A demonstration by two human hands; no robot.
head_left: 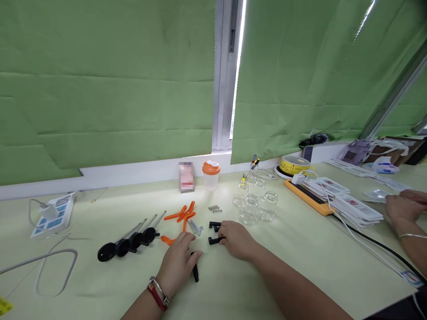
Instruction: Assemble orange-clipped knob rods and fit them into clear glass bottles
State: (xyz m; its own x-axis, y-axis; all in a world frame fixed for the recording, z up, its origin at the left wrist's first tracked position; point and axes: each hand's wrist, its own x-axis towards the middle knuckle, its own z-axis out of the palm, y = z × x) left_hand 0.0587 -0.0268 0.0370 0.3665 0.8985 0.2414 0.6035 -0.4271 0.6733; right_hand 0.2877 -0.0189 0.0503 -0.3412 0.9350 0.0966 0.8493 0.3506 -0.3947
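Note:
My left hand (179, 263) rests low over the table, fingers bent and thumb held apart from them. Under that thumb lies a short black plastic tube (195, 273), partly covered. My right hand (237, 240) curls its fingers over several black hooked plastic parts (213, 240); their right ends are hidden. Orange plastic levers (180, 214) lie beyond my left hand, one (167, 240) close to its fingers. Silver screws (195, 227) are between the hands, with small springs (215, 208) farther back. Black round-ended parts with metal rods (135, 240) line up at the left.
Clear plastic pieces (252, 200) sit to the right of centre, near screwdrivers (255, 162). An orange-lidded cup (211, 175) stands at the back. Power strips (56, 213) and cables lie left and right. Another person's hands (405, 206) are at the right edge.

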